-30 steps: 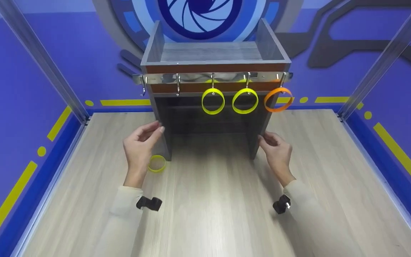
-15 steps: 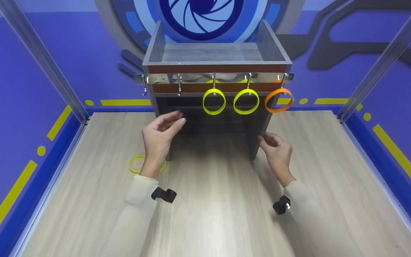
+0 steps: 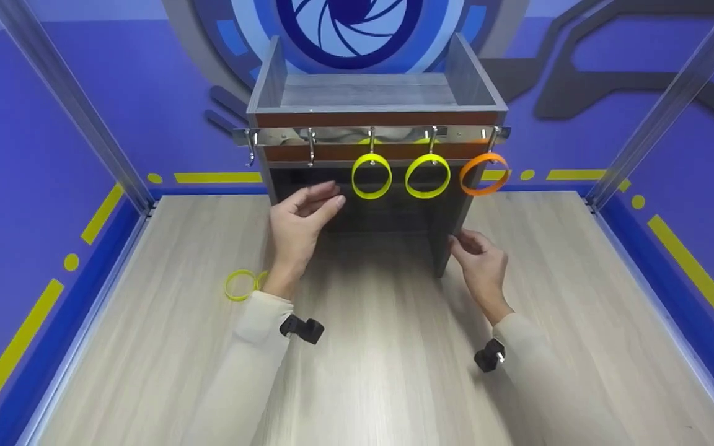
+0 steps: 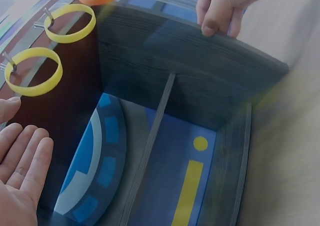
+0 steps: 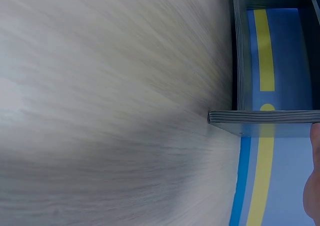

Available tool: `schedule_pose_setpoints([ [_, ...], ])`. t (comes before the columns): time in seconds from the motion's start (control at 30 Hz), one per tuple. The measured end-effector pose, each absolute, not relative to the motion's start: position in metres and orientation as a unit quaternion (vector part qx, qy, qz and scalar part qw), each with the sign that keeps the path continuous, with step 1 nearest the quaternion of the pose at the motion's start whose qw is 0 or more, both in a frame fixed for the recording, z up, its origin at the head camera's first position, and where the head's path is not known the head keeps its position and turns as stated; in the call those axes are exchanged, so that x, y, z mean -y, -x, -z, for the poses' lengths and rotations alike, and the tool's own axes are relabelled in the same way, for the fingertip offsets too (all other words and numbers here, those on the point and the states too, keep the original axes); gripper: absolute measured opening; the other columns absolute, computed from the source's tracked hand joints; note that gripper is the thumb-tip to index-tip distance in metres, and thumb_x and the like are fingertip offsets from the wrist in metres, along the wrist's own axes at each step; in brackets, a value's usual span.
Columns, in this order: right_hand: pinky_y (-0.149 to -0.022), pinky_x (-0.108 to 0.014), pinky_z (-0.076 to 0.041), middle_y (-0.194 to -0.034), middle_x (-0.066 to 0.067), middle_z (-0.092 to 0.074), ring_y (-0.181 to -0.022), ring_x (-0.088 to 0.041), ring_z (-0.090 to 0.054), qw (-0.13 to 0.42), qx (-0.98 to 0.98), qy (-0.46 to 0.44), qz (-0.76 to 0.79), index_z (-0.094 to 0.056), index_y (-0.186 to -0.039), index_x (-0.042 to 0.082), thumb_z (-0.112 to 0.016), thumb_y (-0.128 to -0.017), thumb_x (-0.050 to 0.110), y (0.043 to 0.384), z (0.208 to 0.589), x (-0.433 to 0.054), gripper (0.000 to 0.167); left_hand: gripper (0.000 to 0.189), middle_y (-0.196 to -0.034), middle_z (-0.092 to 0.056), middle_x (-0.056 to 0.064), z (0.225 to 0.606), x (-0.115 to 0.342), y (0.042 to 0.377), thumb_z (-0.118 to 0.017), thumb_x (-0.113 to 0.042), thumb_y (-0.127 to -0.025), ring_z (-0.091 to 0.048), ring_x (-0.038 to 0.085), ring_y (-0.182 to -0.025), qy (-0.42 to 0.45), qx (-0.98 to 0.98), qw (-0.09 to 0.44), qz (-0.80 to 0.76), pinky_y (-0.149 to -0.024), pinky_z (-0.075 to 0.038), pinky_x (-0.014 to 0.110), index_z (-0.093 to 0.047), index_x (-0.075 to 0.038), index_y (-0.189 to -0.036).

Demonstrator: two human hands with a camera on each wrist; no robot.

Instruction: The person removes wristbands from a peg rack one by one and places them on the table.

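My left hand (image 3: pixel 298 226) is raised before the shelf's dark lower opening, fingers extended and holding nothing. Just right of its fingertips in the head view, a yellow wristband (image 3: pixel 369 196) hangs from a metal hook. Another yellow wristband (image 3: pixel 426 196) and an orange wristband (image 3: pixel 483 192) hang farther right on the same hook rail (image 3: pixel 338 134). In the left wrist view, the left fingers lie below the nearest yellow band (image 4: pixel 31 91). My right hand (image 3: pixel 481 263) grips the front edge of the grey shelf's right side panel (image 3: pixel 447 248), thumb and fingers at the edge.
The grey wooden shelf (image 3: pixel 369 93) stands on the wood-patterned table (image 3: pixel 369 371). Two hooks at the rail's left carry no bands. Two yellow bands (image 3: pixel 228 287) lie on the table left of the shelf, one partly behind the left wrist. Blue walls surround the table.
My left hand has moved right from beside the shelf's left panel to before the opening, uncovering a yellow band on the table. The right hand and hanging bands stay put.
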State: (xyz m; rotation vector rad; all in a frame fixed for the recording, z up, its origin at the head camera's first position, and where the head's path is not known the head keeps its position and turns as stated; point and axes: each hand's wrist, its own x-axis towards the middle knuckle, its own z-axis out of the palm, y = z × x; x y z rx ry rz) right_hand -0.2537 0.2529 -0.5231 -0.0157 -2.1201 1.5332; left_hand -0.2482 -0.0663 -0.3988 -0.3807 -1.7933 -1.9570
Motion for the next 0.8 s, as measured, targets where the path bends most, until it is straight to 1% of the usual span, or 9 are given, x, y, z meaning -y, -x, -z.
schedule_pose_setpoints([
  [0.23,-0.075,-0.012,-0.058,-0.105,-0.015,-0.079,-0.087,-0.006,-0.073,0.258,0.785,0.017,-0.564,-0.081,-0.111,0.001,-0.083,-0.094,0.010,0.255,0.523,-0.252,0.020,0.026,-0.108,-0.079,0.014,0.391,0.056,0.251,-0.086,0.002,-0.087,-0.077,0.023,-0.096,0.152,0.635,0.223,0.724,-0.087,-0.065,0.034,-0.078,0.005,-0.111],
  [0.4,-0.074,-0.011,-0.057,-0.105,-0.015,-0.079,-0.086,-0.004,-0.072,0.260,0.784,0.027,-0.563,-0.080,-0.111,0.000,-0.083,-0.093,0.006,0.254,0.522,-0.250,0.019,0.026,-0.109,-0.079,0.013,0.387,0.050,0.251,-0.087,0.000,-0.088,-0.077,0.023,-0.097,0.150,0.644,0.219,0.717,-0.088,-0.065,0.034,-0.079,0.005,-0.112],
  [0.53,-0.075,-0.010,-0.056,-0.105,-0.020,-0.078,-0.086,-0.004,-0.071,0.256,0.785,0.034,-0.562,-0.078,-0.111,-0.006,-0.080,-0.093,0.000,0.249,0.512,-0.244,0.019,0.026,-0.109,-0.079,0.012,0.386,0.048,0.250,-0.087,-0.001,-0.088,-0.076,0.023,-0.098,0.148,0.653,0.219,0.710,-0.088,-0.065,0.033,-0.079,0.004,-0.113],
  [0.63,-0.076,-0.009,-0.056,-0.106,-0.021,-0.078,-0.086,-0.001,-0.070,0.252,0.787,0.030,-0.562,-0.077,-0.112,-0.008,-0.078,-0.094,0.000,0.242,0.502,-0.240,0.020,0.026,-0.108,-0.079,0.011,0.385,0.047,0.249,-0.087,-0.003,-0.088,-0.076,0.023,-0.097,0.142,0.655,0.218,0.710,-0.088,-0.065,0.033,-0.079,0.002,-0.113],
  [0.8,-0.076,-0.010,-0.057,-0.107,-0.019,-0.078,-0.085,0.005,-0.070,0.252,0.784,0.030,-0.566,-0.078,-0.112,-0.005,-0.080,-0.094,0.003,0.247,0.510,-0.245,0.020,0.024,-0.105,-0.079,0.010,0.380,0.044,0.247,-0.088,-0.003,-0.088,-0.077,0.025,-0.093,0.140,0.641,0.203,0.726,-0.085,-0.066,0.038,-0.080,0.002,-0.110],
])
